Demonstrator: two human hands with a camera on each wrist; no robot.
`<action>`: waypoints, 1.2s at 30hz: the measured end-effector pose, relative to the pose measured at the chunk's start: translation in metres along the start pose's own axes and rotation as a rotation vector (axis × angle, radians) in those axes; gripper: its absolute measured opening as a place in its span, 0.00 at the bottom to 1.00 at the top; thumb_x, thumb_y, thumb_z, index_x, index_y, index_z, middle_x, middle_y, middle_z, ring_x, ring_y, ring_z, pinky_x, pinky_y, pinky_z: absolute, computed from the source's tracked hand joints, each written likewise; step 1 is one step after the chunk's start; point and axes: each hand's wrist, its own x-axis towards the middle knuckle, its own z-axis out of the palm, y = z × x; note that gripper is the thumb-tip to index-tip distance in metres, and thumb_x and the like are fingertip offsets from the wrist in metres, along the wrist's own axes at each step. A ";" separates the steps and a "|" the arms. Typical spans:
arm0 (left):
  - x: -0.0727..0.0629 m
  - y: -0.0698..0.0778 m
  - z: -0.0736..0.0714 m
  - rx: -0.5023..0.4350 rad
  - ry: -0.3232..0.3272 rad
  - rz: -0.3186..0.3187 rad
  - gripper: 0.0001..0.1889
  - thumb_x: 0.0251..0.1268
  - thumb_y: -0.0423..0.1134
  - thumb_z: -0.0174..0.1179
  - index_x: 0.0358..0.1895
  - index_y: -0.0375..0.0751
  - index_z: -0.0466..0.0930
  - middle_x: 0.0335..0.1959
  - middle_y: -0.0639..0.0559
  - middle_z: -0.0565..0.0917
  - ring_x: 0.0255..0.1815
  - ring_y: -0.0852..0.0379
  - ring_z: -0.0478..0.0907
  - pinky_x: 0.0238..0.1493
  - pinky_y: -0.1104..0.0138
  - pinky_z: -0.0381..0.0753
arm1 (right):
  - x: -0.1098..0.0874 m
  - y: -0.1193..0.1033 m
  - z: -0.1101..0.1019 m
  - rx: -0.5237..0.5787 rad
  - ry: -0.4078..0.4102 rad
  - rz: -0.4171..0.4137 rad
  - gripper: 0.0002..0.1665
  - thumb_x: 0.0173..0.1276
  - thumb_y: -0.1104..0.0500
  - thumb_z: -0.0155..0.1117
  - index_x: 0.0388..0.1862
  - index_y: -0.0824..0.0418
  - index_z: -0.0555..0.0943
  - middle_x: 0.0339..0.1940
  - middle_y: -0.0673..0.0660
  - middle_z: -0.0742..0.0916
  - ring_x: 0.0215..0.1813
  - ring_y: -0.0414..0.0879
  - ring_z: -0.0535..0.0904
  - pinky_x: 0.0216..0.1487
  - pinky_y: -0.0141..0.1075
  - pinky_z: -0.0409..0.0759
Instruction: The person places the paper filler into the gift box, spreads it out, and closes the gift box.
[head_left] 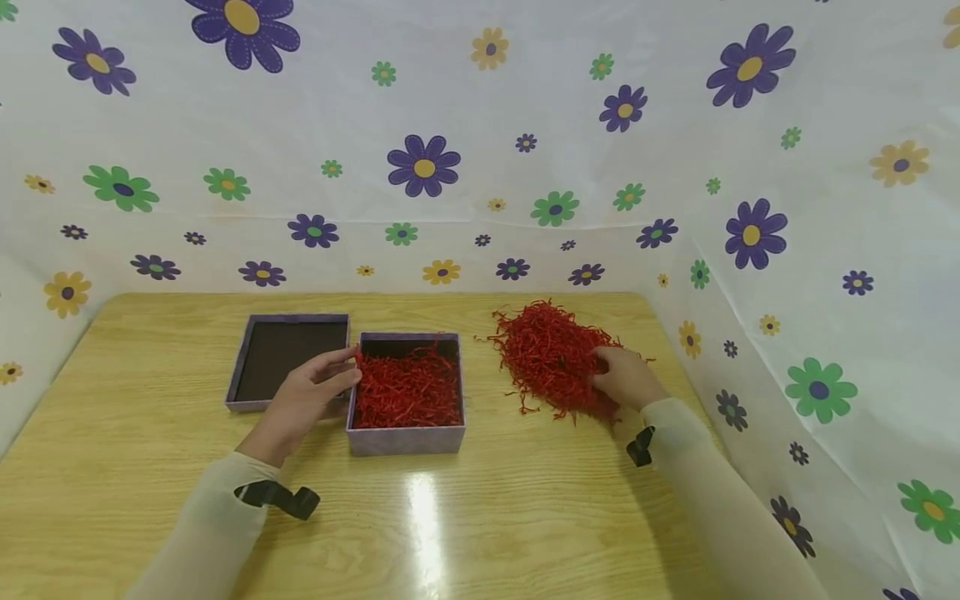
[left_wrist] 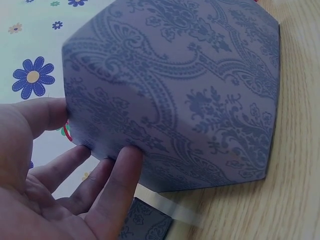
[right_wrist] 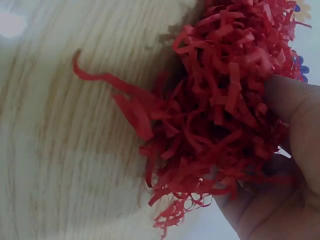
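Observation:
A purple patterned box point(head_left: 407, 440) stands on the table, partly filled with red shredded paper point(head_left: 408, 387). My left hand point(head_left: 311, 392) holds its left wall; in the left wrist view, the fingers point(left_wrist: 125, 172) touch the patterned outside, with one digit at the rim. Further right lies a loose heap of red shredded paper point(head_left: 547, 354). My right hand point(head_left: 628, 377) reaches into that heap's right side. Seen from the right wrist, its thumb and fingers curl round a bunch of shreds point(right_wrist: 220, 120), which hide the fingertips.
A shallow purple lid point(head_left: 288, 362) with a dark inside lies left of the box, partly behind my left hand. Flower-printed white sheeting point(head_left: 480, 183) rises behind the wooden table point(head_left: 510, 508) and along its sides. Loose strands lie around the heap.

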 end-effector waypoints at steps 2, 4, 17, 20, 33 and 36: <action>0.000 0.000 0.000 -0.001 -0.001 0.002 0.35 0.76 0.53 0.62 0.81 0.49 0.63 0.73 0.40 0.70 0.60 0.58 0.76 0.51 0.64 0.85 | -0.002 -0.002 -0.003 0.000 0.032 -0.023 0.25 0.74 0.61 0.65 0.66 0.70 0.78 0.61 0.70 0.84 0.62 0.67 0.79 0.62 0.61 0.77; -0.001 0.000 0.000 0.001 -0.002 0.003 0.35 0.76 0.52 0.62 0.81 0.49 0.62 0.73 0.39 0.70 0.62 0.56 0.76 0.51 0.64 0.85 | -0.003 -0.004 -0.007 0.004 0.064 -0.044 0.21 0.74 0.61 0.66 0.62 0.68 0.80 0.58 0.69 0.86 0.58 0.65 0.82 0.59 0.60 0.79; -0.001 0.004 0.001 0.023 -0.003 0.002 0.36 0.76 0.54 0.62 0.81 0.50 0.63 0.74 0.40 0.70 0.68 0.45 0.72 0.54 0.60 0.85 | -0.004 -0.023 -0.049 0.054 0.151 -0.096 0.22 0.76 0.60 0.64 0.64 0.70 0.79 0.58 0.71 0.85 0.57 0.65 0.82 0.60 0.59 0.79; 0.000 0.004 0.001 0.026 -0.004 -0.002 0.36 0.75 0.55 0.62 0.81 0.51 0.62 0.74 0.41 0.69 0.68 0.45 0.72 0.54 0.60 0.85 | -0.005 -0.029 -0.058 0.070 0.152 -0.074 0.24 0.77 0.59 0.63 0.67 0.69 0.77 0.63 0.71 0.83 0.62 0.66 0.79 0.63 0.60 0.77; 0.000 0.004 0.000 0.030 0.002 -0.005 0.34 0.77 0.52 0.61 0.81 0.52 0.63 0.72 0.41 0.72 0.64 0.49 0.75 0.55 0.58 0.84 | -0.013 -0.052 -0.078 0.187 0.187 -0.045 0.23 0.80 0.55 0.61 0.68 0.62 0.77 0.64 0.67 0.83 0.64 0.65 0.78 0.64 0.62 0.76; 0.000 0.003 -0.001 0.024 0.002 -0.005 0.34 0.77 0.52 0.61 0.81 0.51 0.64 0.72 0.41 0.72 0.64 0.50 0.76 0.56 0.58 0.84 | -0.014 -0.056 -0.081 0.213 0.200 -0.047 0.23 0.80 0.55 0.61 0.68 0.62 0.77 0.64 0.67 0.82 0.64 0.65 0.78 0.63 0.61 0.78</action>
